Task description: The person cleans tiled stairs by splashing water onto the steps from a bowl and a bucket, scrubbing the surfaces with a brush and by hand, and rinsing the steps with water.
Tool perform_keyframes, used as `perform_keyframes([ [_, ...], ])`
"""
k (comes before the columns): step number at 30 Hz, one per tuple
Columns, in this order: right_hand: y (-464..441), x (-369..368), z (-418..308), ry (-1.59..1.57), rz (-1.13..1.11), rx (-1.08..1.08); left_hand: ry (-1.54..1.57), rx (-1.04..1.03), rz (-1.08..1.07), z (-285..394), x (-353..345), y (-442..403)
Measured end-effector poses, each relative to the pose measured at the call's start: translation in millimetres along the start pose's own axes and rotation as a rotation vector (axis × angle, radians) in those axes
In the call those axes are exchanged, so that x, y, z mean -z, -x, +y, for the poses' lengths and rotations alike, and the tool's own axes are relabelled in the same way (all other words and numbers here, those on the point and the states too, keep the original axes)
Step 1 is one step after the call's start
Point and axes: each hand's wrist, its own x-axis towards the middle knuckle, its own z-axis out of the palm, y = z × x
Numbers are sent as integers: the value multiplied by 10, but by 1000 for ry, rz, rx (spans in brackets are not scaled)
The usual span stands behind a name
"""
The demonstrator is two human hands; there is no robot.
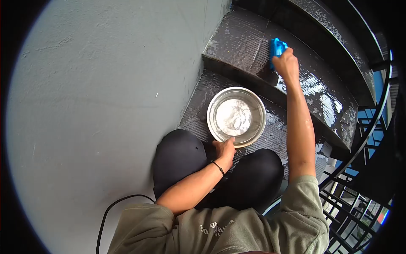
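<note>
With my right hand point(286, 63) closed around it, a blue scrub brush point(277, 48) presses on a wet dark stair tread point(241, 40). Its underside is hidden against the tread. Lower down, a round metal bowl point(213, 106) with water in it rests on the step nearest me. My left hand point(226, 151) grips the bowl's near rim, thumb over the edge and fingers out of sight below. A dark band circles my left wrist.
A grey wall point(97, 84) runs along the left. Dark curved steps point(334, 25) rise beyond the brush, with puddles shining on them. A black metal railing point(363, 146) bounds the right side. A black cable point(102, 222) lies at lower left.
</note>
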Motion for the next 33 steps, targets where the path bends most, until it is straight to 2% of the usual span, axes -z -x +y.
perform_keyframes([
  [2,-113,28,39,87,33,-5,-55,-44,115,49,-41,122],
  [5,-102,-232,-480,107,-15,397,-163,-81,194,140,-111,204],
  [6,33,-193,-777,86,-65,491,-214,-93,216,152,-136,201],
  [7,138,-214,-955,56,-115,649,-403,-75,243,227,-138,242],
  [8,297,-167,-1119,72,-199,760,-430,-99,240,218,-128,246],
  [11,469,-171,-1093,106,-319,820,-466,-165,213,138,-152,199],
  [13,306,-20,-852,75,-351,830,-547,-320,262,111,-182,262],
  [14,165,4,-699,92,-299,756,-581,-400,289,99,-211,297],
  [15,-10,46,-504,137,-217,669,-600,-691,333,2,-232,278],
  [18,-517,175,624,265,56,235,-547,-992,38,377,-128,550],
  [19,-474,309,966,325,126,63,-482,-1096,-3,528,-92,603],
  [22,-231,495,1571,270,127,-131,-343,-1282,-46,1096,-75,737],
  [23,-46,463,1446,230,95,-63,-222,-1302,-93,1264,-229,688],
  [25,442,410,862,71,9,56,-282,-1432,-59,1606,-670,676],
  [27,697,470,681,-6,-76,22,-313,-1595,57,1805,-1274,463],
  [28,773,529,787,-28,-77,-24,-376,-1578,87,1835,-1525,364],
  [29,779,609,1119,-42,-79,-119,-460,-1578,117,1817,-1746,210],
  [32,979,1063,2734,134,135,-389,-650,-1654,237,1717,-2263,-227],
  [33,1133,1288,3294,135,185,-565,-703,-1687,288,1704,-2373,-303],
])
